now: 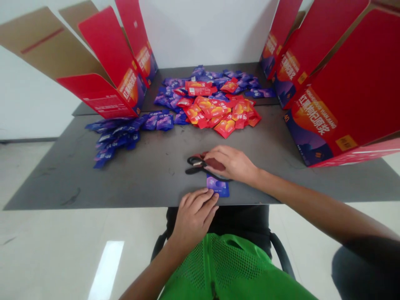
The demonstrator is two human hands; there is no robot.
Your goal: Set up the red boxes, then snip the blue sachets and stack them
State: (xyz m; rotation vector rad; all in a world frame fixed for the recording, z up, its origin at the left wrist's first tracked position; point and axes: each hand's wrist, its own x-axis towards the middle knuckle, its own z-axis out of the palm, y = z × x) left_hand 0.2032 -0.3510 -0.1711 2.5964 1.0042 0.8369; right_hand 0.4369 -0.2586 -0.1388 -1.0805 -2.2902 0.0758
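Observation:
My right hand (231, 164) is closed around a black looped thing, like a strap (195, 166), with a small silver piece and a reddish-brown part; its exact kind I cannot make out. Just below it, a blue-purple sachet (220, 186) lies flat near the table's front edge. Part of the black thing reaches over the sachet's upper edge. My left hand (196, 210) lies palm down, fingers stretched out, its fingertips touching the sachet's lower left side.
Red and orange sachets (218, 110) are heaped among blue ones (212, 75) at the back of the grey table (162, 175). More blue sachets (117, 135) lie at left. Tall open red cartons stand on the left (103, 93) and right (340, 91).

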